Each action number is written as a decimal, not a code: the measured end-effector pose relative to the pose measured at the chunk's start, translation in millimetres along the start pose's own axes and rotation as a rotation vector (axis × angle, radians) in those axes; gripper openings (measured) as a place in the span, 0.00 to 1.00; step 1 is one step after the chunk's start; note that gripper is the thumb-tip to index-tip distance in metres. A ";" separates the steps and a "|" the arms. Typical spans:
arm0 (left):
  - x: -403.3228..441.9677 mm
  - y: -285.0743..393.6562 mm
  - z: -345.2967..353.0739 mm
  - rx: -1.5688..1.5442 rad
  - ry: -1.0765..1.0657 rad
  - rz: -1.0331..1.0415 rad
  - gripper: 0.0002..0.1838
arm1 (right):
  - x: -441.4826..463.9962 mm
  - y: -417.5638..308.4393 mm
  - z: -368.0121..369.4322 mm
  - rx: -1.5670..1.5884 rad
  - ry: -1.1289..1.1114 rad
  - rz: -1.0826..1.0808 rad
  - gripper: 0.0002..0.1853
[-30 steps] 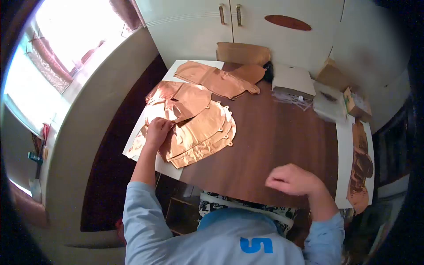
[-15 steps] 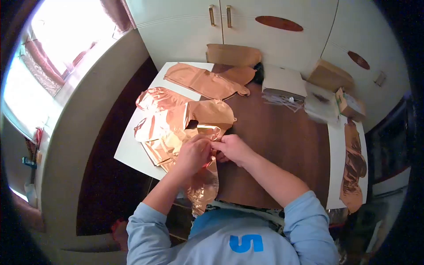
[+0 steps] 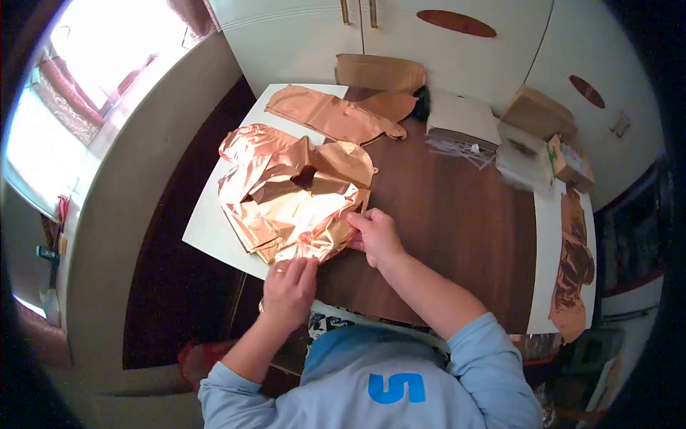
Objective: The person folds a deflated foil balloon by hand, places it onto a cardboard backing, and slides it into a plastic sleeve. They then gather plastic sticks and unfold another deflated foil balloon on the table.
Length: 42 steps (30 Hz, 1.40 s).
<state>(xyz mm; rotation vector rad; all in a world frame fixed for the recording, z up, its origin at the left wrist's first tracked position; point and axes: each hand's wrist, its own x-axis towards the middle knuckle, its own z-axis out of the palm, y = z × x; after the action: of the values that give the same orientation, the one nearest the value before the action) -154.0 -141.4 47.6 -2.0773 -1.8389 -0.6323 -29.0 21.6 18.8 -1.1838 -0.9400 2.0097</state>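
A pile of shiny rose-gold foil balloons (image 3: 286, 204), uninflated and crumpled, lies over the left part of the table. My left hand (image 3: 289, 289) is closed on the near edge of the top foil balloon, at the table's front. Higher up and to the right, my right hand (image 3: 375, 236) pinches the right edge of the same foil between thumb and fingers. Folds hide the balloon's full shape. Behind the pile, another flat foil balloon (image 3: 321, 114) shows its duller side.
The brown and white table (image 3: 443, 250) stands against white cabinets (image 3: 471, 64). At the back are a white box (image 3: 463, 118), clear plastic strips (image 3: 461, 150), a clear bag (image 3: 522, 161) and a small carton (image 3: 569, 163). One more foil balloon (image 3: 572, 264) hangs along the right edge.
My hands have moved apart: the left went down and left, the right slightly down. The foil strip that hung over the table's front edge is now up on the pile.
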 end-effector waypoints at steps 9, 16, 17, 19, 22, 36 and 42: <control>15.3 -18.2 -21.2 -0.066 -0.043 -0.004 0.21 | 12.2 28.5 10.3 0.020 -0.058 -0.048 0.13; -13.9 -4.2 -19.1 0.047 -0.159 -0.062 0.26 | 4.3 24.6 24.2 0.079 -0.043 0.044 0.13; -13.4 1.0 -23.3 0.025 -0.096 -0.061 0.28 | 7.7 26.2 23.5 0.065 -0.048 0.041 0.13; -15.7 8.1 -20.1 -0.041 -0.077 -0.109 0.29 | 9.5 27.3 24.2 0.059 -0.096 0.073 0.15; -24.5 4.4 -0.4 -0.025 -0.091 -0.216 0.28 | 3.9 17.1 28.3 0.042 -0.218 0.180 0.21; -40.7 -0.6 -9.4 -0.002 -0.099 -0.154 0.33 | 64.1 -2.9 25.1 -0.092 -0.057 -0.023 0.11; -58.7 -38.2 -9.0 0.115 -0.155 0.006 0.21 | 14.8 0.2 23.0 0.075 0.078 -0.010 0.12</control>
<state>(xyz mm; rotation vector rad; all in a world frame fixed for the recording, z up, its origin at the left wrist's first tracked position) -197.9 -190.9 23.1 -2.1070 -1.9018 -0.3642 -55.8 27.1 19.7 -1.2048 -0.8230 1.9592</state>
